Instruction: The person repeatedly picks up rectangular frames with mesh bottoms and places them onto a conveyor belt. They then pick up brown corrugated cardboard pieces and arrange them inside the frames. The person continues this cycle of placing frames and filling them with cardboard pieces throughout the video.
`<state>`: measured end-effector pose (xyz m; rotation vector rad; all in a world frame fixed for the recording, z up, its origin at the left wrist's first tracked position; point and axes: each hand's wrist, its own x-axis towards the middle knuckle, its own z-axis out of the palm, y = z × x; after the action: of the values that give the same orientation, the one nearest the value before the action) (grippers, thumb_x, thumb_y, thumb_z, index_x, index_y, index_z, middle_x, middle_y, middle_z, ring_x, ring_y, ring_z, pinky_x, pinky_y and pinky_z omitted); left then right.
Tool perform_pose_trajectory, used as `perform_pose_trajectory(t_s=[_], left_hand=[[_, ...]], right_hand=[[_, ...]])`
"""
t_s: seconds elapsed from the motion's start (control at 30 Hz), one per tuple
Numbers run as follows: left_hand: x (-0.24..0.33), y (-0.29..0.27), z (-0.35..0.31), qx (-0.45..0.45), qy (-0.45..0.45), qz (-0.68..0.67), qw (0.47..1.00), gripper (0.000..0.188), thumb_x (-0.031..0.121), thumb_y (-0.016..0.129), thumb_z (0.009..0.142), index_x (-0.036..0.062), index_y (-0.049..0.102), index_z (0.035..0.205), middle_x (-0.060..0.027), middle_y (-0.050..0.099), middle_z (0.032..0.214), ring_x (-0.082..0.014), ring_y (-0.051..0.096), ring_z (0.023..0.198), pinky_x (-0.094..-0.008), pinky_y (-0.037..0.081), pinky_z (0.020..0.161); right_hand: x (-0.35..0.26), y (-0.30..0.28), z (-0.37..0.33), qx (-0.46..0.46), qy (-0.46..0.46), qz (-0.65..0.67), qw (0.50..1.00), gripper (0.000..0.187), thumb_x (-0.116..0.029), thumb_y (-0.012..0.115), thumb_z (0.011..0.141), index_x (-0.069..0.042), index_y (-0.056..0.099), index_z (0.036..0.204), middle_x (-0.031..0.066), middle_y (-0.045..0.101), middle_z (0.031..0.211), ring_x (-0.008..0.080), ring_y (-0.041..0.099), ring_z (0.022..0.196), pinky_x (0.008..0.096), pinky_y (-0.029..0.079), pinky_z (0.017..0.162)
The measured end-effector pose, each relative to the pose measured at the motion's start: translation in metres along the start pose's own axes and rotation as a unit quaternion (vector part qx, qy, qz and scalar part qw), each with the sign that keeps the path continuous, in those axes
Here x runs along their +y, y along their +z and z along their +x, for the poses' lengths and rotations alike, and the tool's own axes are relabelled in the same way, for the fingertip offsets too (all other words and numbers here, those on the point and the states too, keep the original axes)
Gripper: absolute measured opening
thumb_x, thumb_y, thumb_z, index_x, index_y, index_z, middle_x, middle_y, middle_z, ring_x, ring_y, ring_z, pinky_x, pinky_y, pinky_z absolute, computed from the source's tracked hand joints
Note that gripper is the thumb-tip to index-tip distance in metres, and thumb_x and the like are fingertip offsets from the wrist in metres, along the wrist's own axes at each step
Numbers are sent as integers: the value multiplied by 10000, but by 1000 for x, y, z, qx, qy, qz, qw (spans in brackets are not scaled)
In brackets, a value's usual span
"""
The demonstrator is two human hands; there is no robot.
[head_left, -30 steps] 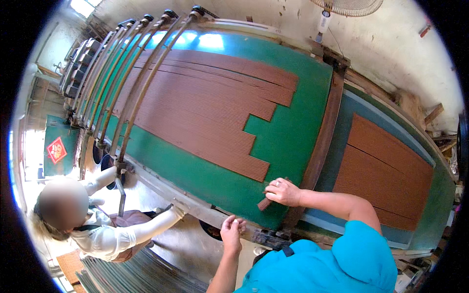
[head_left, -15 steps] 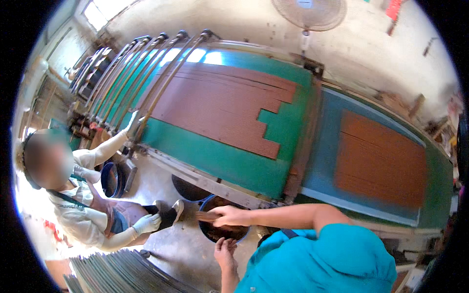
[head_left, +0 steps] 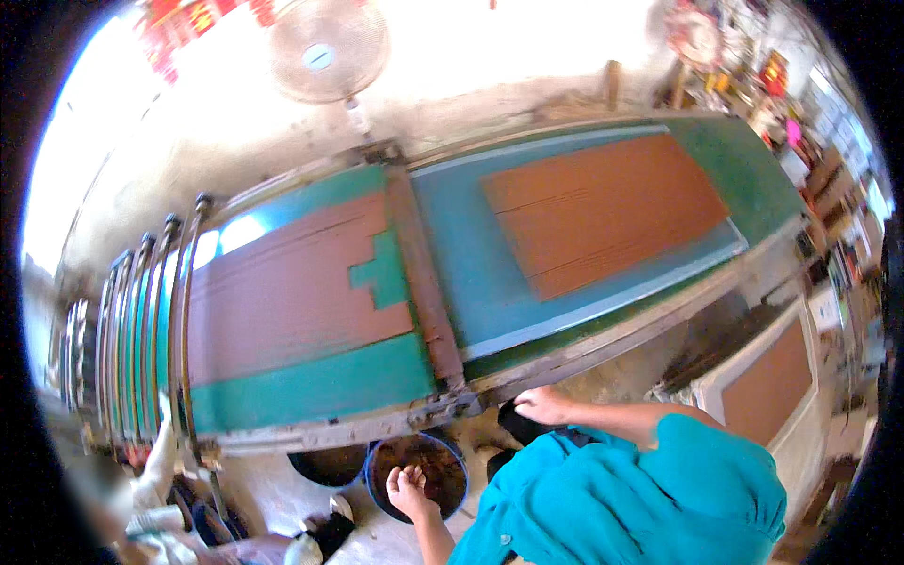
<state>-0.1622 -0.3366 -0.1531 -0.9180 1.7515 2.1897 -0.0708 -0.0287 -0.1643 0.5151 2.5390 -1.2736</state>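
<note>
My left hand (head_left: 407,490) is over a blue-rimmed bucket (head_left: 461,476) with dark brown scraps inside. Its fingers are curled together, and whatever they may hold cannot be made out. My right hand (head_left: 544,405) is beside the front edge of the long machine table (head_left: 565,365), its fingers closed and nothing showing in them. On the table's green belt (head_left: 311,395) lies a wide, finely ridged brown sheet (head_left: 292,292) with a stepped right end. A second brown sheet (head_left: 612,212) rests on the blue surface (head_left: 452,245) farther right.
Metal rollers (head_left: 188,292) cross the table's left end. A co-worker's gloved arm (head_left: 160,457) reaches toward them. Another dark bucket (head_left: 330,463) stands under the table edge. A standing fan (head_left: 330,52) is behind. A pale-framed brown panel (head_left: 767,381) leans at right.
My right hand has moved right, away from the bucket, and the brown piece it held no longer shows. My left hand is now over the bucket. The view has swung right.
</note>
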Motion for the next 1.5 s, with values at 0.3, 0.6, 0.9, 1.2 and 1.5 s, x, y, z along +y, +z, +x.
perform_pose_trajectory(t_s=[0.3, 0.6, 0.9, 1.2, 1.5], left_hand=[[-3, 274, 37, -312, 170, 182, 917, 239, 31, 517, 856, 3, 495, 1093, -70, 548, 908, -148, 548, 731, -283, 486, 669], [-29, 694, 144, -420, 381, 544, 619, 624, 173, 576, 823, 6, 294, 1353, -200, 431, 1291, -297, 482, 1143, -387, 374, 978], [-70, 885, 288, -349, 368, 731, 457, 540, 417, 289, 942, -1, 469, 1234, -221, 463, 1247, -375, 425, 1143, -463, 301, 975], [-115, 954, 169, -411, 318, 725, 452, 642, 538, 401, 883, -38, 548, 1127, -191, 576, 1082, -333, 542, 975, -421, 411, 844], [-97, 826, 1, -599, -37, 556, 575, 497, 486, 536, 859, 0, 576, 954, -115, 613, 812, -216, 599, 688, -385, 482, 599]], right_hand=[[152, -62, -11, 161, 293, 618, 712, 307, -285, 421, 918, -43, 599, 856, 83, 624, 761, 194, 612, 685, 316, 503, 570], [212, -38, 98, -76, 345, 804, 479, 445, -453, 558, 855, -51, 513, 1039, 105, 618, 873, 201, 635, 766, 324, 520, 575], [198, -81, 95, 48, 350, 618, 703, 606, -667, 491, 784, -97, 667, 891, 29, 632, 719, 158, 578, 605, 300, 480, 607], [292, -185, 0, 248, 544, 471, 649, 618, -652, 504, 779, -50, 636, 810, 69, 607, 696, 200, 578, 632, 362, 476, 603], [317, -253, -190, 617, 383, 573, 380, 395, -429, 623, 813, -45, 552, 872, 42, 522, 628, 156, 526, 494, 321, 443, 411]])
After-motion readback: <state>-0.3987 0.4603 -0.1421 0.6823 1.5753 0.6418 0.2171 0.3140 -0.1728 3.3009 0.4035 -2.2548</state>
